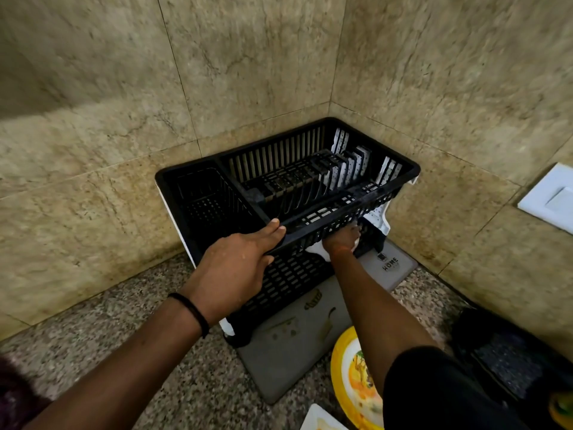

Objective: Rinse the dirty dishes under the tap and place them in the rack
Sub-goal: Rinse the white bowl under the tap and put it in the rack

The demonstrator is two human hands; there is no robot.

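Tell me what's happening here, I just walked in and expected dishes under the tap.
No rinsing yet. The person is handling the black dish rack in the tiled corner: the left hand grips its front rim, and the right hand reaches underneath it, its fingers hidden. The rack sits over a grey mat on the granite counter and holds no dishes. A dirty yellow-rimmed plate waits at the lower edge.

Black wristband (189, 311) left, black sleeve (434, 389) right
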